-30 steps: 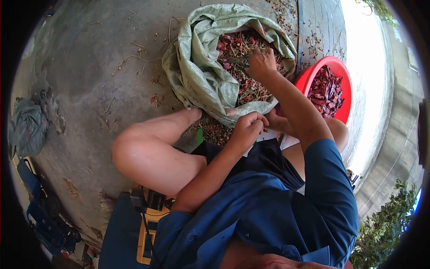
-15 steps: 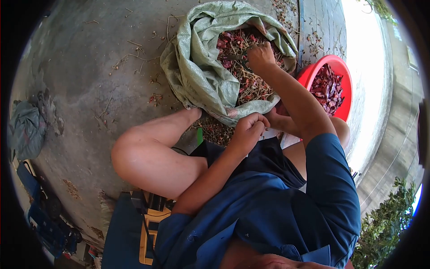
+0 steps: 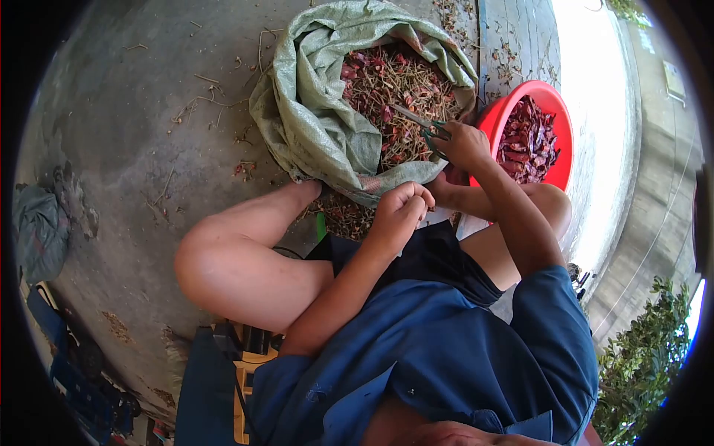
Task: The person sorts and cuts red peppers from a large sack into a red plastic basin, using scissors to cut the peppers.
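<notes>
My right hand (image 3: 462,146) grips a pair of scissors (image 3: 418,121) with dark green handles, its blades pointing left over the open sack. My left hand (image 3: 405,204) is curled closed in front of my lap, near the sack's lower rim. Whatever lies inside its fingers, if anything, is hidden. The pale green woven sack (image 3: 301,111) has its mouth rolled back. Inside it lie dry stems and red chili scraps (image 3: 413,85).
A red basin (image 3: 563,149) of dried red chilies (image 3: 529,141) stands right of the sack, behind my right forearm. My bare legs flank the sack's lower side. Loose stems (image 3: 201,104) are scattered on the concrete floor. A wooden stool (image 3: 242,379) is at lower left.
My right hand has drawn back from over the sack's contents toward me and rightward, bringing the scissors with it. My left hand stays closed in nearly the same place. The view has shifted slightly.
</notes>
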`<state>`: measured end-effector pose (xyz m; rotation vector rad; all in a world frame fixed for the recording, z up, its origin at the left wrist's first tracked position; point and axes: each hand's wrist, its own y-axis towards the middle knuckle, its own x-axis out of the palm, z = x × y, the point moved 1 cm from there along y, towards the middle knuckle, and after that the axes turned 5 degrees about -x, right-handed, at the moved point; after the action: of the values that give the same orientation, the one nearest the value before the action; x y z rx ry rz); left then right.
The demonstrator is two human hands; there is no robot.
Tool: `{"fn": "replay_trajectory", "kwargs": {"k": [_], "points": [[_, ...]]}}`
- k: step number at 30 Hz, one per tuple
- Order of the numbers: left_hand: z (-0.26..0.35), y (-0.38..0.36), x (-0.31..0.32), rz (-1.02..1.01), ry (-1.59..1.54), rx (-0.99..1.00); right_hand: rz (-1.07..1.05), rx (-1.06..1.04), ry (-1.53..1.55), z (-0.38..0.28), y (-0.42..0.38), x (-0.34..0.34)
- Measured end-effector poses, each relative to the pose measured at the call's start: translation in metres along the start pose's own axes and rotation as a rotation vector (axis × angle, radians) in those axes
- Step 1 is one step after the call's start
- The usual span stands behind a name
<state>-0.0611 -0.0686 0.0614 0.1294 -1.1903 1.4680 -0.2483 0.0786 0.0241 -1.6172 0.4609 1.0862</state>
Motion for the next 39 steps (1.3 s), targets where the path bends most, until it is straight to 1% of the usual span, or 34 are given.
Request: {"fn": "replay_trajectory", "kwargs": {"k": [2, 3, 5, 9, 11, 12, 13, 15, 17, 19, 20, 23, 25, 26, 28, 29, 31, 35, 37, 38, 39], "points": [[-0.003, 0.001, 0.000, -0.003, 0.014, -0.004, 0.024, -0.109, 0.180, 0.011, -0.035, 0.004], [-0.005, 0.002, 0.000, -0.001, 0.025, -0.007, 0.028, -0.102, 0.184, 0.013, -0.054, 0.001], [-0.007, 0.004, 0.002, -0.002, 0.028, -0.013, 0.042, -0.172, 0.529, 0.018, -0.091, -0.012], [-0.011, 0.009, 0.003, 0.007, 0.043, -0.026, 0.061, -0.146, 0.626, 0.044, -0.141, -0.016], [-0.017, 0.012, 0.001, 0.013, 0.073, -0.034, 0.073, -0.248, 0.643, 0.046, -0.163, -0.025], [-0.020, 0.013, 0.000, 0.020, 0.074, -0.036, 0.114, -0.298, 0.569, 0.050, -0.169, -0.021], [-0.024, 0.014, -0.001, 0.029, 0.075, -0.036, 0.122, -0.294, 0.577, 0.052, -0.175, -0.017], [-0.029, 0.015, 0.000, 0.046, 0.126, -0.009, 0.253, -0.421, 0.385, 0.051, -0.185, -0.016], [-0.031, 0.016, -0.002, 0.097, 0.164, 0.001, 0.250, -0.394, 0.392, 0.050, -0.194, -0.012], [-0.029, 0.011, -0.001, 0.108, 0.195, 0.010, 0.326, -0.417, 0.308, 0.049, -0.201, -0.006], [-0.030, 0.012, -0.002, 0.124, 0.208, 0.003, 0.331, -0.420, 0.316, 0.047, -0.206, -0.004], [-0.034, 0.010, -0.003, 0.152, 0.248, -0.008, 0.351, -0.357, 0.277, 0.042, -0.222, -0.001], [-0.039, 0.012, -0.006, 0.177, 0.333, 0.016, 0.356, -0.404, 0.191, 0.041, -0.230, 0.002], [-0.042, 0.012, -0.006, 0.173, 0.340, 0.015, 0.360, -0.398, 0.195, 0.040, -0.233, 0.005], [-0.042, 0.012, -0.004, 0.198, 0.337, 0.003, 0.476, -0.381, 0.144, 0.037, -0.236, 0.012], [-0.042, 0.012, -0.004, 0.195, 0.342, 0.003, 0.479, -0.378, 0.147, 0.034, -0.238, 0.014], [-0.039, 0.009, 0.000, 0.172, 0.286, -0.035, 0.440, -0.256, 0.159, 0.030, -0.238, 0.017], [-0.038, 0.009, -0.002, 0.154, 0.285, -0.011, 0.448, -0.222, 0.175, 0.018, -0.239, 0.024], [-0.034, 0.006, 0.001, 0.235, 0.208, 0.005, 0.404, -0.181, 0.171, 0.011, -0.238, 0.026], [-0.032, 0.006, -0.001, 0.236, 0.205, 0.006, 0.447, -0.181, 0.169, 0.006, -0.238, 0.025], [-0.031, 0.006, -0.003, 0.227, 0.207, -0.005, 0.444, -0.183, 0.168, 0.002, -0.237, 0.026]]}}
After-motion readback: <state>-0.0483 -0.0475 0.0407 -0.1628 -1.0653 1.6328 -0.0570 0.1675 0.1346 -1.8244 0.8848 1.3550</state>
